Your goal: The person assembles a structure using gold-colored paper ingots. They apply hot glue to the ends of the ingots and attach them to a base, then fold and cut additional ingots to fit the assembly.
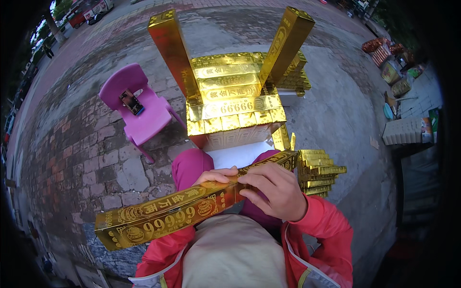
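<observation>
A long, square-sided gold cardboard box (168,211) with printed patterns lies slantwise across my lap, its near end out to the left. Behind its middle is my left hand (216,175), fingers over the top edge; the rest of that hand is hidden by the box. My right hand (271,187) bends over the box's right half, thumb and fingertips pinched at its upper edge. Just ahead stands a stack of similar gold boxes (230,108) on a white surface. Two boxes rise upright from it, a left one (173,53) and a right one (288,43).
More gold boxes (319,170) are piled low at my right. A pink plastic chair (144,108) holds a phone (131,102) at the left. Filled bags (391,72) and a pale ridged stack (406,131) lie far right. Brick paving (72,144) spreads to the left.
</observation>
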A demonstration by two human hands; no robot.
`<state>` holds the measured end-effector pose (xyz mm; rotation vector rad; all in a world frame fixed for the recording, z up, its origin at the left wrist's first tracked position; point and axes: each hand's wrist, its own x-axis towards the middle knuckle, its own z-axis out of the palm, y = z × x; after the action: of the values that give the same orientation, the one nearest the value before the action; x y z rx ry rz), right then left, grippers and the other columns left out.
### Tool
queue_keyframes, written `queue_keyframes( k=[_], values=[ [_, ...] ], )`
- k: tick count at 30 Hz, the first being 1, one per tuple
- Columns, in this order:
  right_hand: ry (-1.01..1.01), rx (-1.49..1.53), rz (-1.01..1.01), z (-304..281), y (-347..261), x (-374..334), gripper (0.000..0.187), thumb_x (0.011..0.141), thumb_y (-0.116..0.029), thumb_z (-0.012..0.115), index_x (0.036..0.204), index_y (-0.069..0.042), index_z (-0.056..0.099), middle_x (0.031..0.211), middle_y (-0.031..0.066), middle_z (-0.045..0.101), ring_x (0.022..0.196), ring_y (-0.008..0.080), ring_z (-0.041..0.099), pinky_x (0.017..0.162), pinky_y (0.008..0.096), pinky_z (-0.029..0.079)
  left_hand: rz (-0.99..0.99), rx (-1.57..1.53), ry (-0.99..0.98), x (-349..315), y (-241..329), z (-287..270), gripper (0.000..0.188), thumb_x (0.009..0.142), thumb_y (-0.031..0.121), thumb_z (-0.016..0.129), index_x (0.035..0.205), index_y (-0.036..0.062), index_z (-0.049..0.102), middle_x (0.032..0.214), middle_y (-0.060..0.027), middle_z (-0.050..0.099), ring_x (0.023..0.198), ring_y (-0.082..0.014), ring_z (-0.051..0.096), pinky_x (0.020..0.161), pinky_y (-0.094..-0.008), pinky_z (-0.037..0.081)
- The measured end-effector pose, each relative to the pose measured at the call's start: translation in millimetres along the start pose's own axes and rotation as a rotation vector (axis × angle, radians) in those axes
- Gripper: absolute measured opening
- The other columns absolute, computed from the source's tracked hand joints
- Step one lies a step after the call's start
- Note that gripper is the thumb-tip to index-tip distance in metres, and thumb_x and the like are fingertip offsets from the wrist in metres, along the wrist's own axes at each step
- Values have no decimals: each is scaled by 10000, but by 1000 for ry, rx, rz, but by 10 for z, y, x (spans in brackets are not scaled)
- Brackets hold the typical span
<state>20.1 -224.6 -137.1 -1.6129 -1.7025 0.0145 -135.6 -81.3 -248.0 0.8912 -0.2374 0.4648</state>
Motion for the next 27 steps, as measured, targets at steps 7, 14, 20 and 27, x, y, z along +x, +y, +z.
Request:
queue_keyframes(
  k=[7,14,20,27],
  values=[
    [-30,-184,-202,29,6,62,197,769,-87,661,947,-4,644,837,67,584,720,210,571,633,322,457,-38,-3,-87,-28,-37,-131,556,973,380,593,1274,-73,476,1434,-294,421,1409,-347,359,1157,-457,296],
    [-24,-414,-300,66,8,96,181,744,-90,650,897,-2,612,786,54,529,690,187,537,600,316,409,-73,383,28,-64,-26,40,447,964,324,624,1232,-6,484,1425,-289,426,1349,-345,436,1099,-451,384],
    [-113,-28,-84,-7,70,179,194,674,0,706,817,-47,584,760,55,564,644,218,561,595,329,425,17,81,-136,81,-1,-87,478,955,302,647,1275,-11,479,1461,-293,386,1369,-338,420,1109,-428,367],
    [38,68,61,110,-51,156,188,703,-22,685,806,-67,534,736,72,508,637,265,538,591,367,417,-114,260,169,-27,138,323,951,765,196,855,1491,22,265,1509,-190,365,1337,-271,458,1096,-400,404]
  ],
)
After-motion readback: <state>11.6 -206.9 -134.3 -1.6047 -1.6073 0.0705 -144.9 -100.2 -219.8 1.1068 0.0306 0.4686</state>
